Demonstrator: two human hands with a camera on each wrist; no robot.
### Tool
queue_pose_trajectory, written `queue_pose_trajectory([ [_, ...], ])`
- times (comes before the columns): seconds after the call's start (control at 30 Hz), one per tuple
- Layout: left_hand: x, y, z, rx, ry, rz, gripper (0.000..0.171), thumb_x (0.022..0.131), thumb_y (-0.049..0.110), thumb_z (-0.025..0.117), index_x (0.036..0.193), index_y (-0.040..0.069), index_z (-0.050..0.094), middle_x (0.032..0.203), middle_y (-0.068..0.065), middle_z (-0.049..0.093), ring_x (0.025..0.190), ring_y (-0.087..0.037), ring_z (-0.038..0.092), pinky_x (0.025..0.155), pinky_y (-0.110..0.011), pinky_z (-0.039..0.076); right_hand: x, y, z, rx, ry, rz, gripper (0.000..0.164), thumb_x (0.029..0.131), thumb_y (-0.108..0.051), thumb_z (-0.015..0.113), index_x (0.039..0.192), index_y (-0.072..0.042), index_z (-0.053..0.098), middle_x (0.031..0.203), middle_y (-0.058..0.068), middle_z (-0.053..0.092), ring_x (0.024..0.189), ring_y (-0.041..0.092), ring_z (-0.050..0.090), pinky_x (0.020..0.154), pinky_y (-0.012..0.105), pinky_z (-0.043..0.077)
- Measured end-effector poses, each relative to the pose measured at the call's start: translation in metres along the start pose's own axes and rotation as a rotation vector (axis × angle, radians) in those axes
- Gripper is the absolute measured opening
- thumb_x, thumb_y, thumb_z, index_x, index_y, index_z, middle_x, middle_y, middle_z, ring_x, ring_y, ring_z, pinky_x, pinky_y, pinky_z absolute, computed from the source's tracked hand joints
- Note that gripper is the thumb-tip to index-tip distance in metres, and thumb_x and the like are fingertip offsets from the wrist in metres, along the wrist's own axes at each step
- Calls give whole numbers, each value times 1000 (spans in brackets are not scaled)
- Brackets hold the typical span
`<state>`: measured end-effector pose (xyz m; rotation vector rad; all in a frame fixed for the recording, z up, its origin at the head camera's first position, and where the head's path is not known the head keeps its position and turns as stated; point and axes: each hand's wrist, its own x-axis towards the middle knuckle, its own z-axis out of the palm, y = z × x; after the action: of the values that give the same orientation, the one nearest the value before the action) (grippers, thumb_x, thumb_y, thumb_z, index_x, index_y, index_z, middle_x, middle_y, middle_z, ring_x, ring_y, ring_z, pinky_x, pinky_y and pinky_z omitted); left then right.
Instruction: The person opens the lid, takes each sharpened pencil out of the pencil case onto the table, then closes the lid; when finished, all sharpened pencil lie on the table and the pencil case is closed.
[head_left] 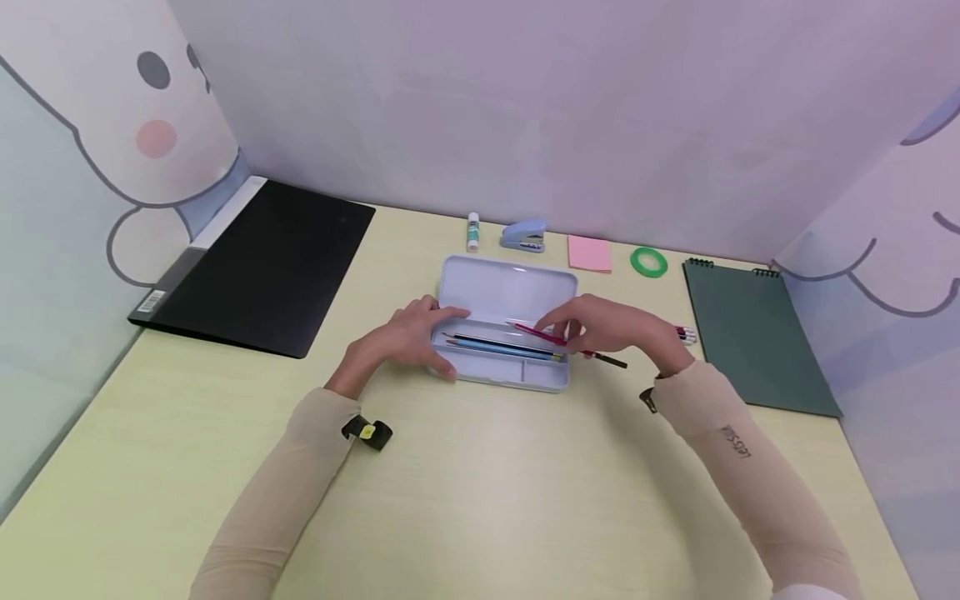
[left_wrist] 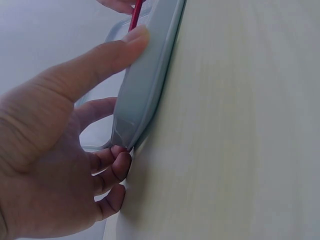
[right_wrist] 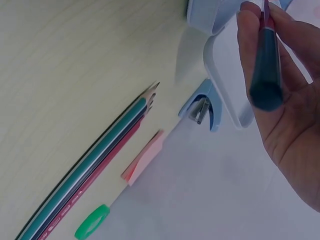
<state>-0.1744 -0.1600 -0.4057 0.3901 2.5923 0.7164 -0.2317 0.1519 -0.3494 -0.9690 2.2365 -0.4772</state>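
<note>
A pale blue pencil case [head_left: 483, 367] lies on the table with its lid [head_left: 510, 287] laid back. Inside it, dark and light-blue pencils [head_left: 498, 345] lie lengthwise. My left hand [head_left: 416, 333] grips the case's left end; the left wrist view shows the thumb along the front wall and fingers around the corner. Over the right part of the case, my right hand [head_left: 600, 325] pinches a red pencil [head_left: 531, 332] with a dark end [right_wrist: 266, 75]. Its pale tip points left, above the case, while the dark end sticks out past the case's right side.
Several pencils [right_wrist: 95, 160] lie together on the table right of the case. Along the back stand or lie a glue stick [head_left: 472, 232], blue stapler [head_left: 523, 236], pink sticky notes [head_left: 589, 253] and green tape [head_left: 648, 262]. A black board [head_left: 262, 267] is left, a dark green spiral pad [head_left: 757, 333] right.
</note>
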Motion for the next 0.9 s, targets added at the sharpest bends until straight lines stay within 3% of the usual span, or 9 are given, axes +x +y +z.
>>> queue_pose_trajectory([
  [0.37, 0, -1, 1, 7, 5, 0, 96, 70, 43, 89, 152, 30, 42, 126, -13, 43, 111, -29, 41, 84, -38, 38, -29, 27, -9, -1, 50, 57, 42, 89, 2, 67, 130, -7, 65, 103, 13, 69, 73, 21, 63, 66, 31, 54],
  [0.9, -2, 1, 2, -12, 6, -3, 96, 70, 42, 89, 153, 31, 41, 130, -13, 42, 114, -30, 41, 87, -40, 40, -63, 59, -21, 19, 50, 180, 38, 88, 1, 71, 125, -5, 67, 100, 11, 69, 80, 19, 60, 67, 31, 54],
])
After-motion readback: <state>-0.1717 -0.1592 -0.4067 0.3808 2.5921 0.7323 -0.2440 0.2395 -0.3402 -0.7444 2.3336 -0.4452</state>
